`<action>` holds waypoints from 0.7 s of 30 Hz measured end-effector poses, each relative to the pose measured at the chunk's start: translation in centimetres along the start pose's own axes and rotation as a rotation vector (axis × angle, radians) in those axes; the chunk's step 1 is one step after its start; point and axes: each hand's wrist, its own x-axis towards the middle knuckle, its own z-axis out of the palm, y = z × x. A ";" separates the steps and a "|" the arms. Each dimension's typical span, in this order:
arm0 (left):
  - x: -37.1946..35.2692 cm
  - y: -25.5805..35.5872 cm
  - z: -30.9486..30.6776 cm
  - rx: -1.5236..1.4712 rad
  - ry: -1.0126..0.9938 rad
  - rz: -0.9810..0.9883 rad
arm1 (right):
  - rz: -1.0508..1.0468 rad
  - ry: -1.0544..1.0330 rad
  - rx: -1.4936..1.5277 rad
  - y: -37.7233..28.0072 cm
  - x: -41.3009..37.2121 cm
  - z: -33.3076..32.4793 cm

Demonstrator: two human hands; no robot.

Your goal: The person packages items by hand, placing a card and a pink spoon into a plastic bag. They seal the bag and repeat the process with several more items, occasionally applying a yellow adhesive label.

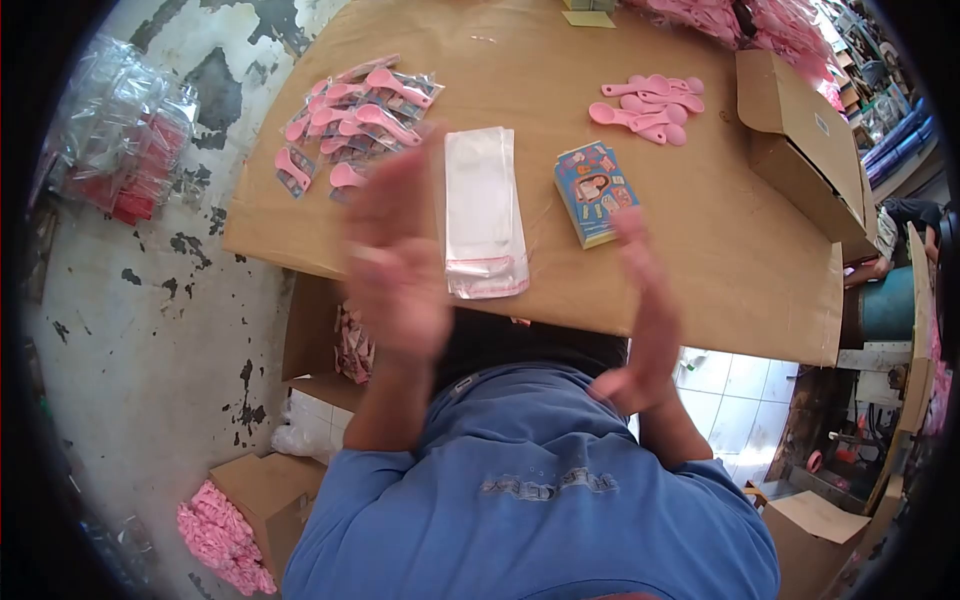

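My left hand (400,270) is raised over the table's near edge, blurred, with its fingers stretched out and nothing in it. Beside it lies a stack of clear plastic bags (483,205) with red-striped flaps. Left of that, behind my fingertips, is a pile of bagged pink spoons (345,112) with printed cards. My right hand (650,310) is seen edge-on, fingers extended and empty, its fingertips overlapping the lower corner of a stack of blue printed cards (590,190). Loose pink spoons (650,105) lie farther back on the right.
Brown paper covers the table (740,240). A cardboard box (805,140) stands at its right edge, near a heap of pink items (790,30). On the floor at left, pink pieces (222,535) lie beside an open box (275,495). Plastic packs (120,130) sit at upper left.
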 end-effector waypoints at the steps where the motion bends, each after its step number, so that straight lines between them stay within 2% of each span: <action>1: -1.4 -0.6 2.9 -0.102 -0.133 -0.159 | -0.068 -0.103 -0.040 -1.3 0.3 1.3; 2: -2.7 -1.2 5.8 -0.175 -0.249 -0.322 | -0.136 -0.205 -0.080 -2.4 0.4 2.5; 3: -5.4 -3.0 6.6 -0.309 -0.290 -0.409 | -0.226 -0.214 -0.108 -2.6 0.7 3.5; 4: -8.0 -4.7 7.3 -0.437 -0.322 -0.503 | -0.251 -0.181 -0.192 -2.7 1.5 3.0; 6: -7.6 -3.9 8.9 -0.525 -0.514 -0.539 | -0.292 -0.011 -0.328 -0.6 2.8 1.7; 7: -7.9 -3.5 8.9 -0.567 -0.603 -0.563 | -0.249 0.109 -0.342 0.3 3.0 0.9; 9: -9.5 -2.5 8.5 -0.569 -0.730 -0.729 | -0.113 0.330 -0.318 0.9 4.4 -1.2; 11: -6.5 -0.9 5.8 -0.281 -1.038 -0.683 | 0.074 0.539 -0.262 0.7 5.8 -3.8; 13: -3.7 1.5 2.7 -0.117 -1.090 -0.542 | 0.307 0.387 -0.633 1.7 5.2 -6.5; 14: -2.6 2.0 1.6 0.088 -0.914 -0.390 | 0.423 0.303 -0.815 2.2 5.0 -7.2; 15: -1.7 2.4 0.5 0.285 -0.724 -0.241 | 0.540 0.269 -0.740 2.5 4.8 -7.0; 17: -0.1 2.1 -3.0 0.792 -0.309 -0.179 | 0.762 0.189 -0.566 3.5 4.7 -5.6; 19: 2.2 1.5 -4.4 1.096 -0.150 -0.331 | 0.750 0.143 -0.581 4.4 4.7 -4.1; 21: 2.8 -0.7 -5.9 1.201 -0.133 -0.346 | 0.727 0.121 -0.591 5.3 4.7 -2.6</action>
